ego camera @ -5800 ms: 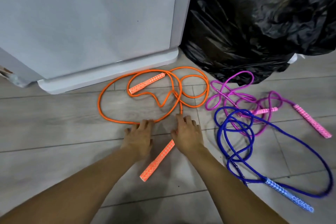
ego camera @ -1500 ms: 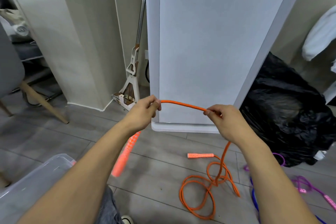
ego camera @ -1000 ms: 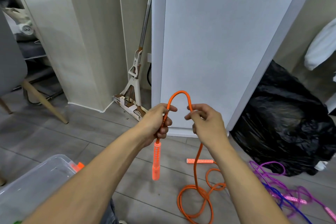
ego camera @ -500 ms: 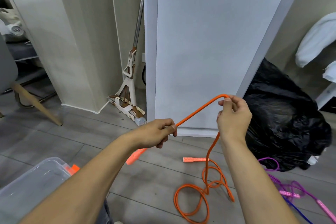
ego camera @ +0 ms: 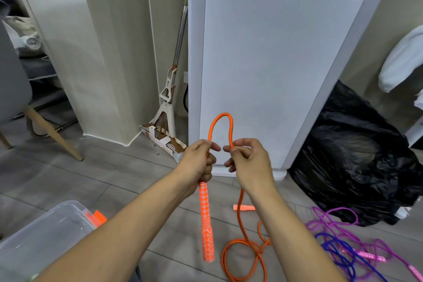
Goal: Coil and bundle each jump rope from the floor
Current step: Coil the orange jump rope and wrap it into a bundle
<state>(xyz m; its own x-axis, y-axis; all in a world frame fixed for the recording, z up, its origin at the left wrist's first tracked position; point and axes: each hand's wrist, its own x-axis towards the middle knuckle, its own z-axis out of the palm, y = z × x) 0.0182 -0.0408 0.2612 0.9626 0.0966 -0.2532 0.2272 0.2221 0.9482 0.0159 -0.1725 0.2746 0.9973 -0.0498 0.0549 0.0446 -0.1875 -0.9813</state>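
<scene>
My left hand [ego camera: 199, 162] grips the orange jump rope [ego camera: 220, 124] at the top of one patterned handle [ego camera: 206, 222], which hangs straight down. My right hand [ego camera: 248, 162] pinches the same cord a little to the right. Between the two hands the cord stands up in a narrow loop. Below my right hand the cord drops to loose orange coils [ego camera: 245, 258] on the floor, beside the rope's other handle [ego camera: 244, 207]. A purple rope [ego camera: 332, 224] with pink handles and a blue rope [ego camera: 338, 252] lie tangled on the floor at the lower right.
A tall white appliance [ego camera: 263, 64] stands straight ahead, with a mop [ego camera: 169, 103] leaning at its left. A black rubbish bag [ego camera: 357, 155] sits to the right. A clear plastic bin [ego camera: 45, 231] with an orange latch is at the lower left, a chair leg [ego camera: 52, 133] further left.
My hands have come together from about a forearm's width apart, folding the stretched cord into an upright loop. The handle under my left hand now hangs vertical.
</scene>
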